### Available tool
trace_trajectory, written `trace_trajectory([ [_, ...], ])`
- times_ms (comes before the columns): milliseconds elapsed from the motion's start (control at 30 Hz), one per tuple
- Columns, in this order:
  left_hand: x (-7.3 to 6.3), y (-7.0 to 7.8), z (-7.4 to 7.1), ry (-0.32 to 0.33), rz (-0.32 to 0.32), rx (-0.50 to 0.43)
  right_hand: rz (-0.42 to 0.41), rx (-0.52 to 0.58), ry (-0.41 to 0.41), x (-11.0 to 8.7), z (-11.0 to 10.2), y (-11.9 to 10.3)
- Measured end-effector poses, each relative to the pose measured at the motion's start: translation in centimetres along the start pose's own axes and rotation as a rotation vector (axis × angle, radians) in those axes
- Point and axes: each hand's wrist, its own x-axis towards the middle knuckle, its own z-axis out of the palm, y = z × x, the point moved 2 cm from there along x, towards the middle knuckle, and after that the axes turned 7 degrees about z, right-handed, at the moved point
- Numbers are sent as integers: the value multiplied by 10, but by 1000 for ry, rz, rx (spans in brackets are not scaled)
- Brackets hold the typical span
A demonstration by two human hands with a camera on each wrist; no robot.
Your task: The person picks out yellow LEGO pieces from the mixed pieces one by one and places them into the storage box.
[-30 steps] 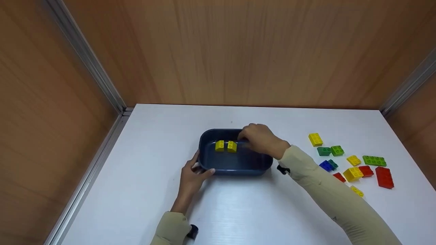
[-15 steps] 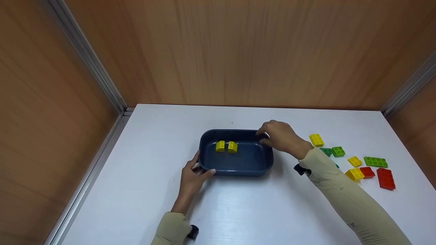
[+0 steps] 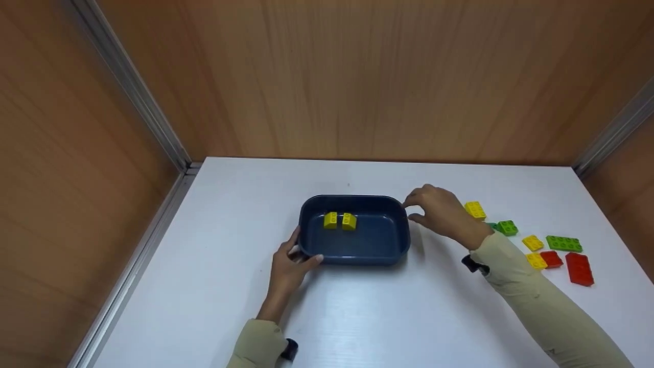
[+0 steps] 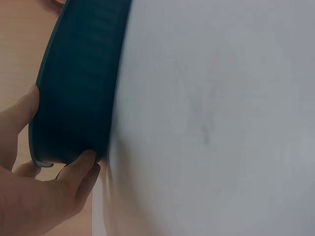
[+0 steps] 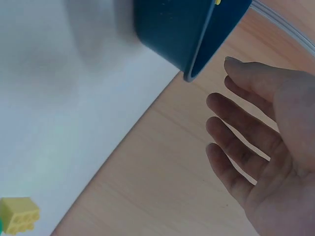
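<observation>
A dark blue rectangular container (image 3: 357, 253) stands on the white table, with a yellow toy brick (image 3: 330, 220) and a second yellow brick (image 3: 349, 221) inside, side by side. My left hand (image 3: 286, 271) grips its near left corner. The left wrist view has the thumb and fingers of this hand (image 4: 44, 196) spread around the container's end (image 4: 74, 98). Just past the right rim is my right hand (image 3: 442, 212). In the right wrist view its fingers (image 5: 236, 115) are loosely bent and hold nothing, apart from the container's corner (image 5: 189, 73).
To the right lie several loose bricks: a yellow one (image 3: 475, 210), a long green one (image 3: 564, 243), a large red one (image 3: 579, 269) and others, some hidden behind the right forearm (image 3: 541, 296). Wooden panels (image 3: 357, 82) wall the table's back and sides.
My right hand has moved from inside the container out to the right, past its rim. The left hand and the two yellow bricks inside have stayed in place.
</observation>
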Motion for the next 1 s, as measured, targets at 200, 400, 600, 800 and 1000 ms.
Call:
trace_trajectory([
  [200, 0, 0, -1, 1, 3, 4, 7, -19, 11, -10, 3, 13],
  [400, 0, 1, -3, -1, 13, -2, -3, -41, 45, -21, 7, 28],
  [600, 1, 1, -3, -2, -4, -5, 11, -70, 62, -33, 10, 43],
  [800, 1, 2, -3, -11, 23, -18, 24, -65, 91, -43, 11, 59],
  [1000, -1, 5, -1, -15, 32, -33, 62, -53, 124, -51, 11, 78],
])
